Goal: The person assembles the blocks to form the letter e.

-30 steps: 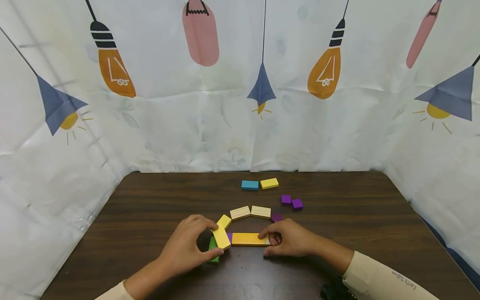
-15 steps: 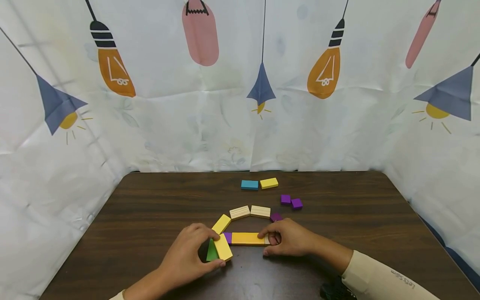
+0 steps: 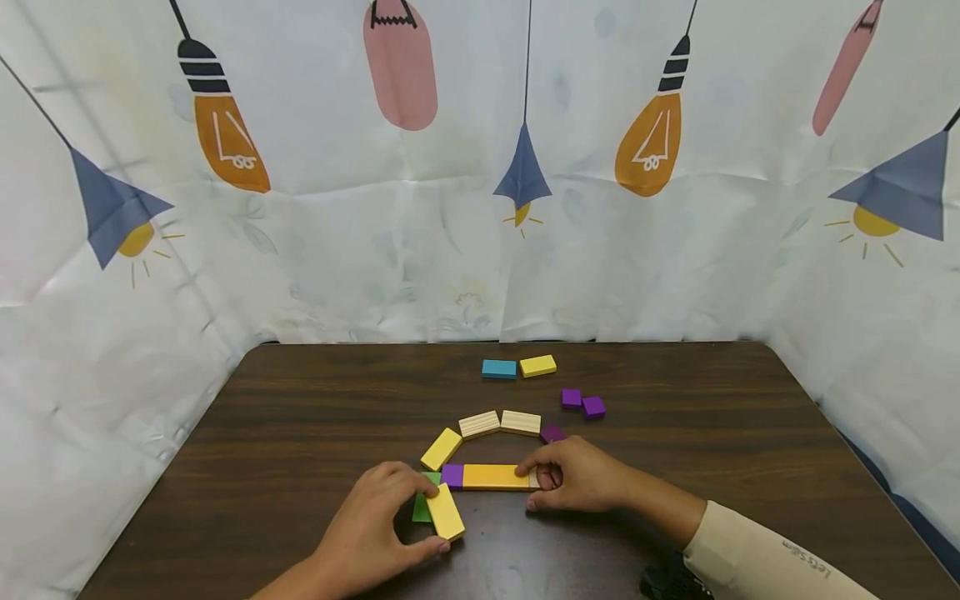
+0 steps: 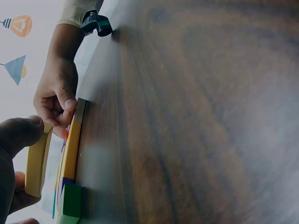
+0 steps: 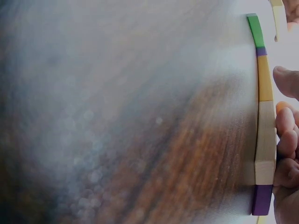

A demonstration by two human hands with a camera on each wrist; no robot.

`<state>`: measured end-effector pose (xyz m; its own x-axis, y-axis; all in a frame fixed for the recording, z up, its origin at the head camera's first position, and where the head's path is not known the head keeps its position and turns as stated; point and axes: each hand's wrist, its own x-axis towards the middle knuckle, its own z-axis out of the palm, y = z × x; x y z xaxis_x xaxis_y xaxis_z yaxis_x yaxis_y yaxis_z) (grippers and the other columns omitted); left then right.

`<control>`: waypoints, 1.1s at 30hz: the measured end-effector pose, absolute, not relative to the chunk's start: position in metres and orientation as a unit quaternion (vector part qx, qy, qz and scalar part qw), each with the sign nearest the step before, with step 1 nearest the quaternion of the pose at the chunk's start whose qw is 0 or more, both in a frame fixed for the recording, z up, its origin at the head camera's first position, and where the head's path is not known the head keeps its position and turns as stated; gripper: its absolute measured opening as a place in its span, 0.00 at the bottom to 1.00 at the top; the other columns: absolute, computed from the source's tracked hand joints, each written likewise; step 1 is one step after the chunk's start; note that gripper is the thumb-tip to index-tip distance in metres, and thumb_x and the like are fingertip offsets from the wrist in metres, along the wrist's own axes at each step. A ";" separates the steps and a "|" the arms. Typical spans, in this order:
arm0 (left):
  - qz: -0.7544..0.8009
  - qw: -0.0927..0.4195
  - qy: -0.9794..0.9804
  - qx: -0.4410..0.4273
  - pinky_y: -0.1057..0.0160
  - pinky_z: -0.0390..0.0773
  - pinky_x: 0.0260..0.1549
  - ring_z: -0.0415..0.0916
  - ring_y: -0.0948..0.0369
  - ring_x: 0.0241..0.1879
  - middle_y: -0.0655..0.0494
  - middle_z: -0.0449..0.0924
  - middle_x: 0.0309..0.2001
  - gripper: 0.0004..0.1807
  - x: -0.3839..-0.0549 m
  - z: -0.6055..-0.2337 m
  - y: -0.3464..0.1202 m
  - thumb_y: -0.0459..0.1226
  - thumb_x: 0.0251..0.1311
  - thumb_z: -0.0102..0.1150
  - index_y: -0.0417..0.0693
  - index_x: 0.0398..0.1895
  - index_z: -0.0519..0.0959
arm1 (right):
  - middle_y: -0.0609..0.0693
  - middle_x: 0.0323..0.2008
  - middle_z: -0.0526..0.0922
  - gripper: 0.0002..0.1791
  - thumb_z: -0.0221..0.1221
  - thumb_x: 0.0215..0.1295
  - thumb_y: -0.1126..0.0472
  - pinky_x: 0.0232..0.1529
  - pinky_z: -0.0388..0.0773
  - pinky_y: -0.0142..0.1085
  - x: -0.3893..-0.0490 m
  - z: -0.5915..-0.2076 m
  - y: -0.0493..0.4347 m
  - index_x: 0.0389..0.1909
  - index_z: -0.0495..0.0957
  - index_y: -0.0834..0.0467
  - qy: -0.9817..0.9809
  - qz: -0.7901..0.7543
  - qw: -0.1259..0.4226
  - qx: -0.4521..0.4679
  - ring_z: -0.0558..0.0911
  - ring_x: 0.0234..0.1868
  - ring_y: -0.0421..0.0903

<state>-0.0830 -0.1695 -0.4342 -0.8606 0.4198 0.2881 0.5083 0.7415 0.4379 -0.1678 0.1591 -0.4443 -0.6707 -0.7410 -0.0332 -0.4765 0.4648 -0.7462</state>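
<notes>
My left hand (image 3: 371, 521) pinches a yellow block (image 3: 447, 512) between thumb and fingers, tilted over a green block (image 3: 422, 508). Seen from the left wrist, this yellow block (image 4: 37, 163) is raised above the row. From the green block the row runs right through a purple block (image 3: 452, 476) and an orange block (image 3: 491, 477) to a plain wood block (image 3: 534, 480), mostly covered by my right hand (image 3: 585, 479). That hand rests at this end with bent, loose fingers, its index fingertip on the orange block. In the right wrist view a purple block (image 5: 262, 200) lies past the plain wood.
Behind the row curve a yellow block (image 3: 442, 450), two plain wood blocks (image 3: 479, 425) and a purple block (image 3: 552, 433). Farther back lie two purple blocks (image 3: 572, 399), a blue block (image 3: 499, 369) and another yellow block (image 3: 538, 366). A patterned curtain (image 3: 480, 275) borders the dark table (image 3: 300, 400).
The left hand has drawn the yellow block toward the near side, uncovering more of the green and purple blocks. The right hand has stayed in place.
</notes>
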 end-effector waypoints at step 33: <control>-0.223 0.023 -0.938 -0.264 0.47 0.73 0.51 0.69 0.66 0.48 0.83 0.73 0.40 0.27 -0.065 -0.437 -0.172 0.71 0.49 0.67 0.68 0.43 0.81 | 0.35 0.25 0.76 0.20 0.73 0.61 0.52 0.27 0.71 0.27 -0.168 -0.447 0.160 0.53 0.85 0.54 0.831 -0.374 0.179 -0.371 0.71 0.24 0.30</control>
